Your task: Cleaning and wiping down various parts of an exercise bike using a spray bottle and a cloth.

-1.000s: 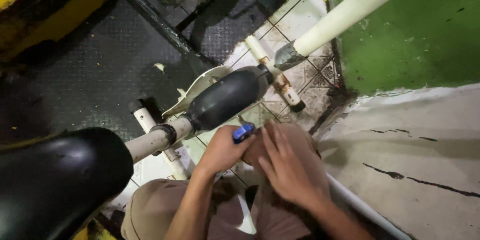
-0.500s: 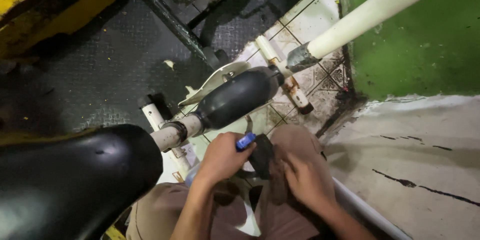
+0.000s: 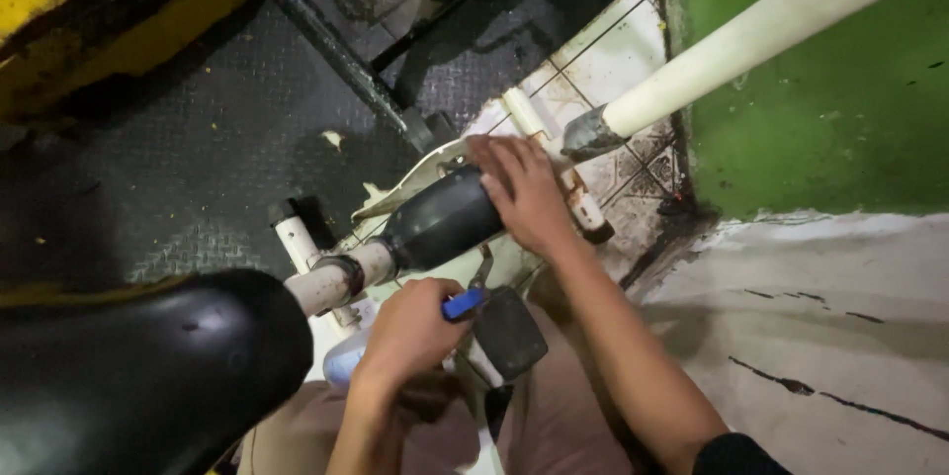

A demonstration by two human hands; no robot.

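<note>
Black rubber grip (image 3: 440, 225), blue tool handle (image 3: 463, 304), green wall (image 3: 820, 119), yellow frame (image 3: 89, 10)

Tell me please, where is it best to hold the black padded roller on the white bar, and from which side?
Grip the black padded roller around its thick middle or far end, coming from above. It lies nearly level and is rounded, so a palm wraps over it, as the right hand does now.

Bare forearms, a dark sleeve edge (image 3: 736, 455) at the right elbow, brownish trousers (image 3: 554, 416).
</note>
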